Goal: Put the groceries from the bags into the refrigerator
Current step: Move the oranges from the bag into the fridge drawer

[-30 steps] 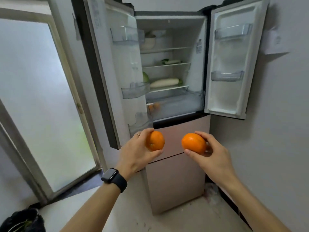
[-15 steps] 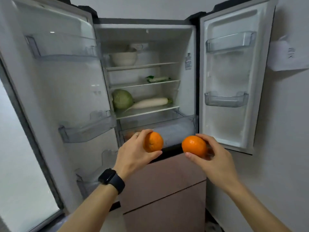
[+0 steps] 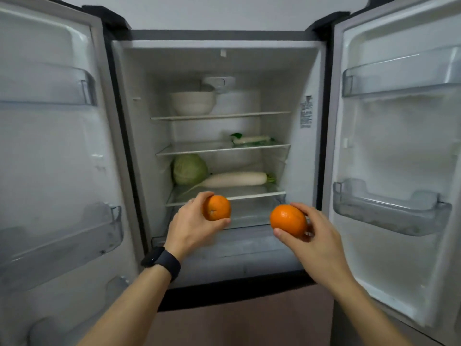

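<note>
Head view: left hand (image 3: 192, 228) and right hand (image 3: 314, 237) each curl fingers round a round orange fruit (image 3: 216, 208) — the other fruit (image 3: 288, 220) likewise — before the open white refrigerator (image 3: 309, 71); next, likely setting both in the clear drawer (image 3: 249, 216).

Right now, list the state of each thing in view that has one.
Left refrigerator door, open.
Right refrigerator door, open.
Left hand, grips left orange.
Right hand, grips right orange.
Bowl, upright on the top shelf.
Daikon radish, lying on its side beside the cabbage.

Both forearms are extending forward, apart. Left hand (image 3: 192, 226) is gripping orange (image 3: 216, 208), thumb under, fingers over; right hand (image 3: 316, 237) is gripping second orange (image 3: 288, 220) likewise.
</note>
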Action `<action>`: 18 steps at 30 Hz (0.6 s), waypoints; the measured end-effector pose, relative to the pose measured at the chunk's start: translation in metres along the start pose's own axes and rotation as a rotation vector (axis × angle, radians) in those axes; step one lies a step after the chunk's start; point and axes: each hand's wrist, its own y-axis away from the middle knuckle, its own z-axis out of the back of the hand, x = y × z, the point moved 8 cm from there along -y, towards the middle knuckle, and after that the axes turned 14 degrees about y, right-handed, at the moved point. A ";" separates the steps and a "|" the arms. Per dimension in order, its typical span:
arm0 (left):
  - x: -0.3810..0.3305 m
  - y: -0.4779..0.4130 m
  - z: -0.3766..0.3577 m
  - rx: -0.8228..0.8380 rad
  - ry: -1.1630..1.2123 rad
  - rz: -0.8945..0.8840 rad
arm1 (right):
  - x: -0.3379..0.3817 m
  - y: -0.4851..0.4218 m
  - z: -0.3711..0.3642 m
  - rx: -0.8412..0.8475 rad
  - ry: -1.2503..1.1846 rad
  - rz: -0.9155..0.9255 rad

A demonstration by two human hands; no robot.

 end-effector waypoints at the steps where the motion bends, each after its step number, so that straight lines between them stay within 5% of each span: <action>1: 0.005 -0.011 -0.004 0.002 0.020 0.010 | -0.003 -0.013 -0.007 0.013 0.012 0.010; 10: 0.091 -0.109 -0.050 0.221 -0.121 0.257 | -0.040 -0.129 -0.097 0.223 0.306 0.008; 18: 0.141 -0.151 -0.129 0.555 -0.365 0.268 | -0.090 -0.188 -0.200 0.686 0.687 0.038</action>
